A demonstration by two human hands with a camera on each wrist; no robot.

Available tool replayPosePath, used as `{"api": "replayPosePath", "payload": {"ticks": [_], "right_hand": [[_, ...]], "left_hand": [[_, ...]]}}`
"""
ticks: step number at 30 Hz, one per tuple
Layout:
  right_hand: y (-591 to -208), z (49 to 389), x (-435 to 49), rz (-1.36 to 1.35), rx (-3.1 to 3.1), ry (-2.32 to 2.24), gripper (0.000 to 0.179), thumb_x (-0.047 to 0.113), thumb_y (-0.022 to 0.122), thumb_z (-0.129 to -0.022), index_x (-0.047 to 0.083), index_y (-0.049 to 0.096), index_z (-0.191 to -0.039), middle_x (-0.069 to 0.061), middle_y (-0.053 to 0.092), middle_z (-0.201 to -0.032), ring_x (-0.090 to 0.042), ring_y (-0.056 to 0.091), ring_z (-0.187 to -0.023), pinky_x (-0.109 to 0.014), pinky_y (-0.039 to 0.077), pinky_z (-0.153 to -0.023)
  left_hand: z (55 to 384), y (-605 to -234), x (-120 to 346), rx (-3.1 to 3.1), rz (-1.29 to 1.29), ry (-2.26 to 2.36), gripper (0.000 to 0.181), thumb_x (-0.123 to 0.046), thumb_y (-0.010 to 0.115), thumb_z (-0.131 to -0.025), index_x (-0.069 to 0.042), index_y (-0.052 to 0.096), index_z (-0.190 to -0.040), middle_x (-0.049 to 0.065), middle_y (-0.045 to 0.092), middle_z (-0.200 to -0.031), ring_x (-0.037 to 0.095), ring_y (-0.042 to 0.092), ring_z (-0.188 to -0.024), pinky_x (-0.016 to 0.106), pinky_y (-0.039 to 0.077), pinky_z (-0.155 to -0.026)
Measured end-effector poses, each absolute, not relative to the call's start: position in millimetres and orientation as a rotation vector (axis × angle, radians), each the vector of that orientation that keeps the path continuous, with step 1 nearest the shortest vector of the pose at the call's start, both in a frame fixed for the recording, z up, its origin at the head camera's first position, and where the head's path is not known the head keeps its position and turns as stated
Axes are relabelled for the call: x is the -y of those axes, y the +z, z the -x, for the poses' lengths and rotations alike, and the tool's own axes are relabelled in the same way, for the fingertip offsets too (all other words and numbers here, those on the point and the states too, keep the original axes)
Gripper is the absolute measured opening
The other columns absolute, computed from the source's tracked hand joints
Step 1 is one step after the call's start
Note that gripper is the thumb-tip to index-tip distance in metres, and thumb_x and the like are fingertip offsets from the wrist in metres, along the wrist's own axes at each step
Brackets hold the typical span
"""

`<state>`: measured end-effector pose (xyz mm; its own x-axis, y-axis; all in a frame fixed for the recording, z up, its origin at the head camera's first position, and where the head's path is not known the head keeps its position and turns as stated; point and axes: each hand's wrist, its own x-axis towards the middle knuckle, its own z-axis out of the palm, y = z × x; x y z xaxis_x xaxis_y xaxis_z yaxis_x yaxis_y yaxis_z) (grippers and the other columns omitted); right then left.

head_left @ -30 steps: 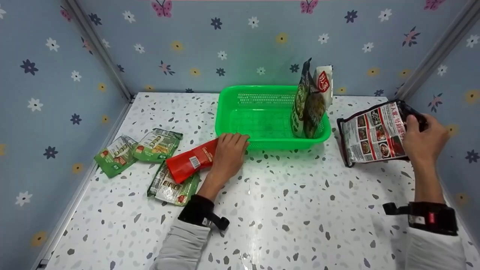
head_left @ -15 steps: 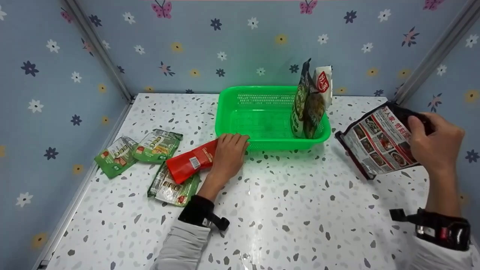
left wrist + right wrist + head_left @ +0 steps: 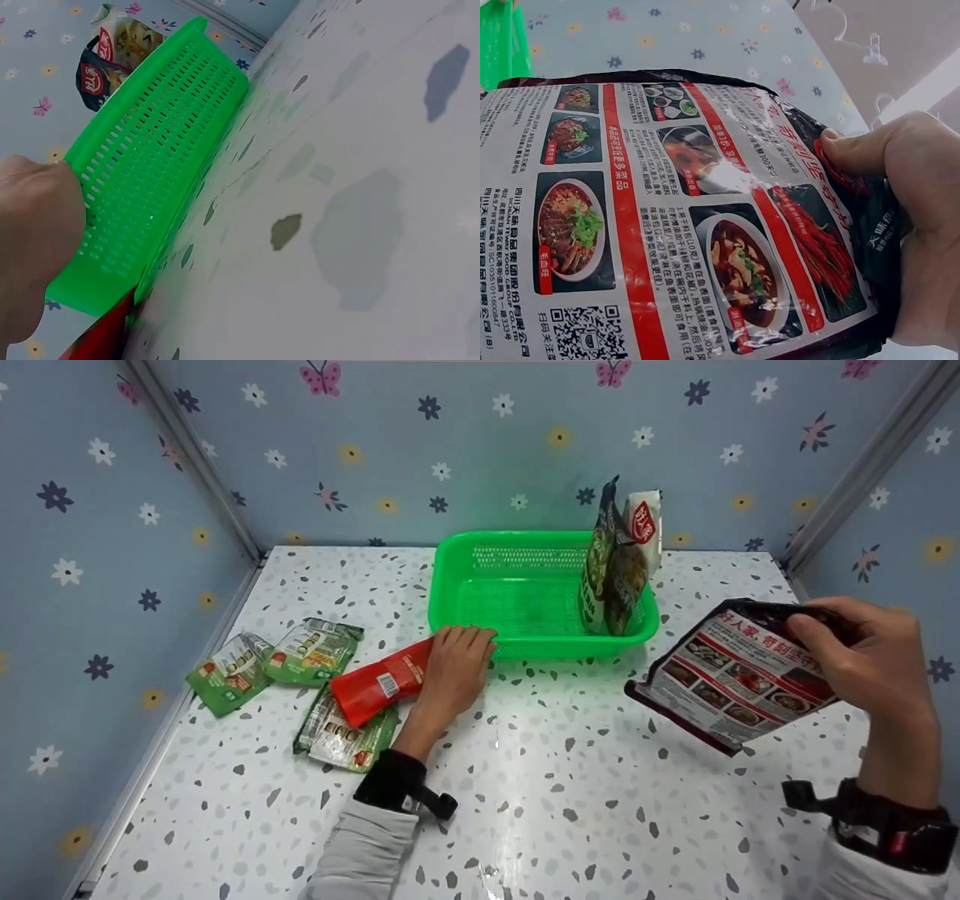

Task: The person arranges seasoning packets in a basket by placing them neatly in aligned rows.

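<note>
Behind everything we see a pale blue wall (image 3: pixel 480 450) printed with flowers and butterflies, and in front of it a speckled white worktop (image 3: pixel 525 780). Toward the back of that stands a green basket (image 3: pixel 555 648), one long side facing us. To its right, apart from it, we find a black-edged packet (image 3: pixel 735 679), tilted, its white face of food photos and red stripes turned our way; we cannot tell whether its lower edge meets the worktop. The right hand (image 3: pixel 877 660) pinches its upper end, thumb on the printed face, fingers mostly behind. The left hand (image 3: pixel 456 671) grips the basket's near rim, fingers bent over it. In the basket's right end we count two packets upright side by side, a dark one (image 3: pixel 598 577) and a white-topped one (image 3: pixel 631 574). A red packet (image 3: pixel 382 681), one end hidden by the left hand, lies partly on a green packet (image 3: pixel 341 735). Farther left, two more green packets (image 3: pixel 315 651) overlap slightly.
</note>
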<state>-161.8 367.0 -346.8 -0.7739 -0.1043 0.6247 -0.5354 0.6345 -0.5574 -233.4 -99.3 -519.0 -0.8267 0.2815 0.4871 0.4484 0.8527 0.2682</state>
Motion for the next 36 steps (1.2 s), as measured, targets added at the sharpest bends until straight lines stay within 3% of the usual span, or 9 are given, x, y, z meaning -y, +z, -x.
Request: {"api": "replayPosePath", "payload": {"ticks": [8, 13, 17, 23, 29, 36], "right_hand": [[-347, 170, -331, -0.719, 2.207, 1.076, 0.017, -0.021, 0.077, -0.086, -0.01, 0.083, -0.098, 0.032, 0.073, -0.089, 0.013, 0.062, -0.064, -0.007, 0.045, -0.06], [-345, 174, -302, -0.822, 2.165, 1.126, 0.018, -0.019, 0.078, -0.088, -0.006, 0.085, -0.098, 0.025, 0.075, -0.088, 0.011, 0.064, -0.065, -0.009, 0.046, -0.062], [-343, 175, -281, -0.889, 2.149, 1.144, 0.017, -0.017, 0.079, -0.09, -0.004, 0.085, -0.1, 0.011, 0.076, -0.083, 0.009, 0.062, -0.065, -0.012, 0.044, -0.063], [-341, 171, -256, -0.953, 2.107, 1.181, 0.01, -0.012, 0.08, -0.094, -0.005, 0.084, -0.1, -0.012, 0.077, -0.076, 0.007, 0.062, -0.066, -0.013, 0.044, -0.064], [-339, 166, -244, -0.976, 2.05, 1.209, 0.01, -0.01, 0.08, -0.093, -0.005, 0.084, -0.101, -0.015, 0.079, -0.077, 0.007, 0.067, -0.068, -0.011, 0.047, -0.065], [-339, 166, -238, -1.033, 2.017, 1.219, 0.013, -0.013, 0.08, -0.091, -0.004, 0.084, -0.1, -0.016, 0.083, -0.082, 0.007, 0.073, -0.075, -0.009, 0.052, -0.068]], "left_hand": [[223, -503, 85, 2.448, 0.615, -0.946, 0.042, -0.03, 0.065, -0.115, -0.008, 0.069, -0.15, 0.011, 0.075, -0.147, 0.033, 0.065, -0.14, 0.054, 0.045, -0.128], [204, -481, 67, 2.36, 0.787, -1.321, 0.049, -0.031, 0.067, -0.112, -0.007, 0.065, -0.154, 0.012, 0.071, -0.155, 0.031, 0.062, -0.15, 0.054, 0.047, -0.131], [189, -467, 55, 2.291, 0.934, -1.554, 0.056, -0.027, 0.073, -0.106, -0.007, 0.062, -0.157, 0.013, 0.072, -0.154, 0.03, 0.066, -0.148, 0.052, 0.053, -0.126], [174, -460, 44, 2.245, 1.076, -1.738, 0.068, -0.021, 0.088, -0.099, -0.008, 0.061, -0.16, 0.011, 0.076, -0.149, 0.023, 0.074, -0.139, 0.037, 0.06, -0.118], [168, -462, 36, 2.282, 1.15, -1.886, 0.059, -0.021, 0.089, -0.1, -0.012, 0.068, -0.154, 0.011, 0.083, -0.137, 0.019, 0.083, -0.12, 0.032, 0.068, -0.098], [167, -465, 32, 2.354, 1.199, -1.886, 0.05, -0.022, 0.091, -0.098, -0.011, 0.075, -0.145, 0.011, 0.085, -0.131, 0.016, 0.084, -0.118, 0.029, 0.067, -0.097]]}}
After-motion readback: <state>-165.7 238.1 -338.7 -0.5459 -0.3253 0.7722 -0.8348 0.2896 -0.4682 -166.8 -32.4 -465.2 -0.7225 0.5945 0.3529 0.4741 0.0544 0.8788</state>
